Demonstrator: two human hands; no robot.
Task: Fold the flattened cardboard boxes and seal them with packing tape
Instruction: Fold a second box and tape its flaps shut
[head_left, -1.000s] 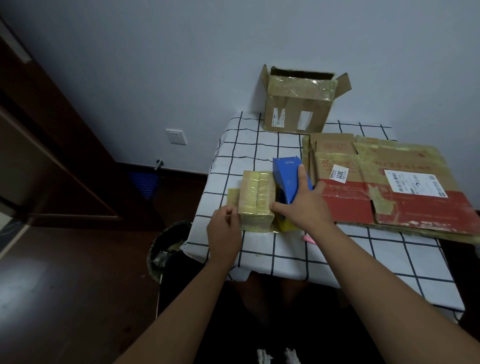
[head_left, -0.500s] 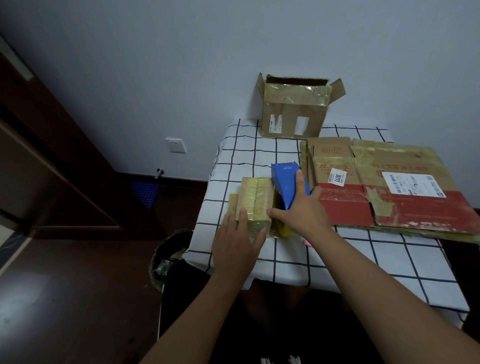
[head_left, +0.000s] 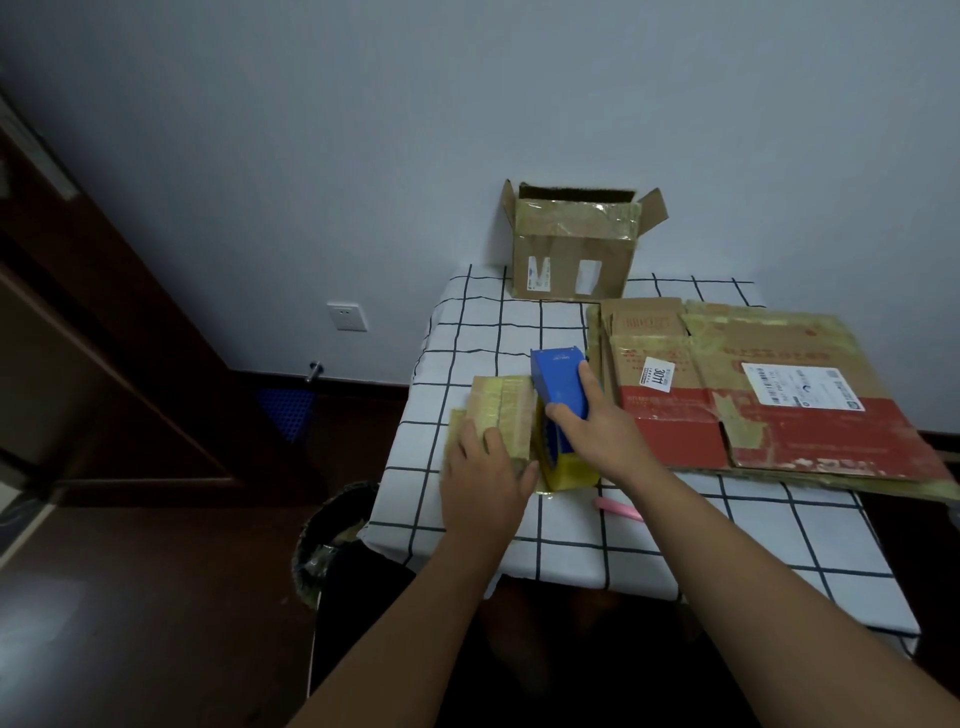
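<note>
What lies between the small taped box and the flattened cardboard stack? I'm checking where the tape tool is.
The blue tape dispenser, gripped by the right hand, sits between the small taped box and the flattened cardboard stack, in the head view.

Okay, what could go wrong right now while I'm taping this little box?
The small box sits near the table edge; pulling the blue tape dispenser could drag it off towards the bin. Your left hand lies flat beside the dispenser, so its fingers may catch tape or the cutter.
</note>
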